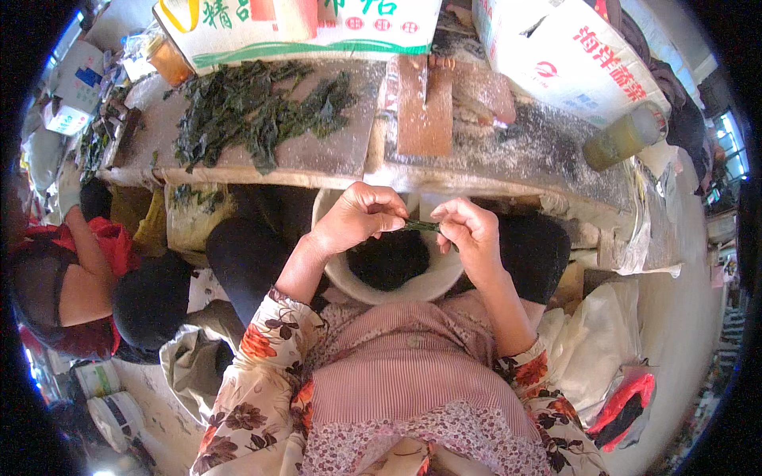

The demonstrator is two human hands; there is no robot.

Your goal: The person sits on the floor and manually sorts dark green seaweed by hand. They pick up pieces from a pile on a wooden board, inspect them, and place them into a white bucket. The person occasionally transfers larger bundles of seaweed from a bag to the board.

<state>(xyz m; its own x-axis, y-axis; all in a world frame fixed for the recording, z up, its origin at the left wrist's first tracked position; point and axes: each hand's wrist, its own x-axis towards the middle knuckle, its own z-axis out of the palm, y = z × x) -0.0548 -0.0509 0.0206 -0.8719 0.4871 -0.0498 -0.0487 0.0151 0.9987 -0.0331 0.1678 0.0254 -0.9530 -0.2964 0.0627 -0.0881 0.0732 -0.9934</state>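
Note:
A short dark green strip of seaweed is stretched between my two hands. My left hand pinches one end between thumb and fingertips. The other end sits in my right hand, its fingers curled around it. Directly beneath them, between my knees, stands a white bucket with a dark mass inside that I cannot make out. A heap of wet seaweed leaves lies on the left part of the worktable, some of it hanging over the front edge.
A brown wooden board lies mid-table with a thin upright blade-like piece. Printed cartons stand behind. A lidded jar leans at right, an amber jar at left. Another person sits at my left.

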